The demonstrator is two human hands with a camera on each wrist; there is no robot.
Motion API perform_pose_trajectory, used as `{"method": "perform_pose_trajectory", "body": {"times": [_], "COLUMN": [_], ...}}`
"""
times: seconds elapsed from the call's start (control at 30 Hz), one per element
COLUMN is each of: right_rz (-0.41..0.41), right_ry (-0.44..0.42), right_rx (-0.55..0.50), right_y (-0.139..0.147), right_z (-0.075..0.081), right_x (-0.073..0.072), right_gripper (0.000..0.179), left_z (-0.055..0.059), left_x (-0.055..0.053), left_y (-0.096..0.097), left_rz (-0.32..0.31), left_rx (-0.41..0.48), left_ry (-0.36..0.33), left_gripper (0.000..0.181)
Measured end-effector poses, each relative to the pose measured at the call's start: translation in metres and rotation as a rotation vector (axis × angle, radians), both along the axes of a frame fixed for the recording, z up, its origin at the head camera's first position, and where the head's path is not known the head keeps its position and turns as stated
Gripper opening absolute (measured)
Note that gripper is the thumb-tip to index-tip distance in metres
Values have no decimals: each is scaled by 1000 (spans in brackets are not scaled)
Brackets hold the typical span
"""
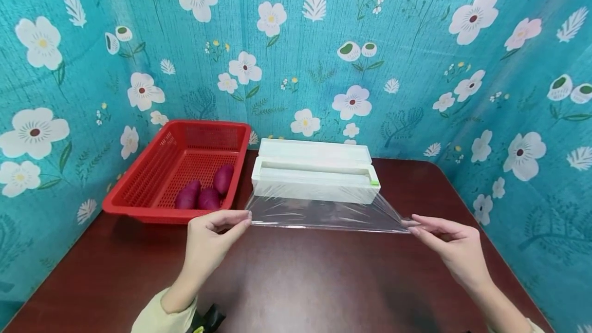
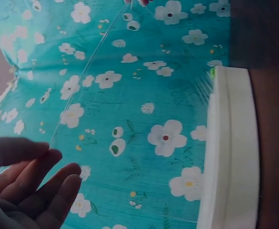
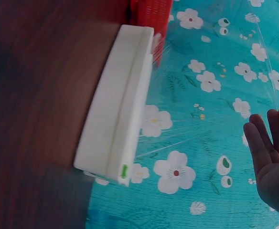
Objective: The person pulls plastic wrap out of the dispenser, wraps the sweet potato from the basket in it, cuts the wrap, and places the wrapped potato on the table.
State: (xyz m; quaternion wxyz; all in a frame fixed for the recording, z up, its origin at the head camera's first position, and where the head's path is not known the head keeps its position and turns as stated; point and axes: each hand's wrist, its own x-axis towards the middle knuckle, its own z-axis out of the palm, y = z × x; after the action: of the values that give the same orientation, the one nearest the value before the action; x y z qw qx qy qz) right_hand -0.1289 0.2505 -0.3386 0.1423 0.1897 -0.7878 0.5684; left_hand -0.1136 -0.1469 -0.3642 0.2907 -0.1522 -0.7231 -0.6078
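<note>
Clear plastic wrap [image 1: 319, 214] stretches out of a white dispenser box [image 1: 319, 191] whose lid [image 1: 316, 152] is tipped back. A pale roll [image 1: 314, 176] shows inside the box, and a small green piece [image 1: 374, 183] sits at its right end. My left hand [image 1: 210, 243] pinches the wrap's near left corner between thumb and forefinger. At the near right corner, my right hand [image 1: 455, 251] pinches it the same way. The sheet is drawn taut above the table, its front edge nearly straight. Both wrist views show the film running between the hands and the box.
A red plastic basket [image 1: 139, 210] stands at the back left, holding several purple sweet potatoes [image 1: 223, 179]. Everything rests on a dark reddish-brown table [image 1: 296, 276]. Teal floral cloth [image 1: 296, 66] hangs round the back and sides. A black strap [image 1: 210, 317] lies by the left sleeve.
</note>
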Motion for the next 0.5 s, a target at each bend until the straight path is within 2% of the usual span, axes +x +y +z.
{"method": "perform_pose_trajectory", "body": {"times": [0.03, 0.1, 0.2, 0.27, 0.37, 0.47, 0.5], "right_rz": [16, 47, 72, 95, 154, 186, 191], "right_ry": [7, 30, 50, 32, -25, -62, -68], "right_rx": [6, 27, 82, 91, 34, -5, -16], "right_y": [0, 1, 2, 4, 5, 5, 4], "right_z": [-2, -5, -9, -12, -17, -24, -26], "right_x": [0, -2, -4, -4, -4, -5, -5], "right_gripper": [29, 26, 21, 18, 13, 14, 15], "left_z": [-1, 11, 10, 8, 1, -8, -11], "left_x": [1, 11, 15, 17, 19, 19, 18], "left_y": [-1, 2, 1, 1, 0, 0, 0], "left_rz": [-2, 15, 4, 9, 16, 11, 6], "left_rx": [-18, -70, -90, -81, -61, -37, -37], "left_ry": [-18, -100, -172, -224, -286, -311, -297], "left_gripper": [18, 14, 15, 15, 12, 7, 6]}}
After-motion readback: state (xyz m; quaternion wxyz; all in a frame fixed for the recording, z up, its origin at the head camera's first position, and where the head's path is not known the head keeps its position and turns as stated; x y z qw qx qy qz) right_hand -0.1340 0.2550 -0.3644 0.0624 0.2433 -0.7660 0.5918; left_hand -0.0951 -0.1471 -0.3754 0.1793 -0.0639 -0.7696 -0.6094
